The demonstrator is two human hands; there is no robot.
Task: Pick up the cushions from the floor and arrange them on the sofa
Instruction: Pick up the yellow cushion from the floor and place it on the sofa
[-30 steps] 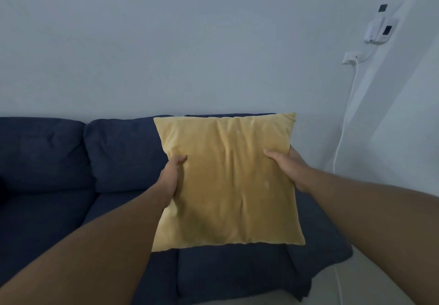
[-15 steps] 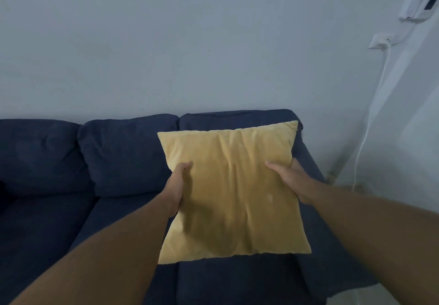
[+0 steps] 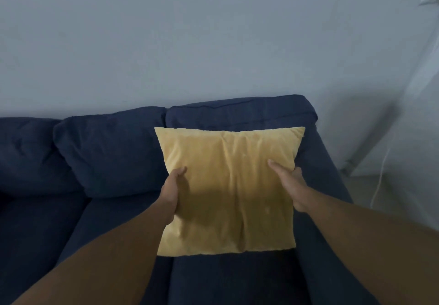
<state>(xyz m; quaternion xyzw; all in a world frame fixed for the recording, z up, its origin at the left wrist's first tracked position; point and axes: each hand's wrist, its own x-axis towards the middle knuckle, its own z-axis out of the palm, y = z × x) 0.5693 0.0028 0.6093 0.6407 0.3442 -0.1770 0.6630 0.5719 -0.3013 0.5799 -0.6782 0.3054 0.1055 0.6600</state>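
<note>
Square, creased velvety yellow cushion (image 3: 228, 190) between both hands.

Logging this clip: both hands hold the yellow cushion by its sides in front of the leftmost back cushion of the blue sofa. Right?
Not quite. The head view shows the left hand and right hand holding the yellow cushion before the blue sofa's rightmost back cushion, not the leftmost.

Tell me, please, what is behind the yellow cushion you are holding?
Behind the yellow cushion, gripped by the left hand and right hand, is the navy sofa's rightmost back cushion. Its top shows; its lower part and the seat junction are covered.
</note>
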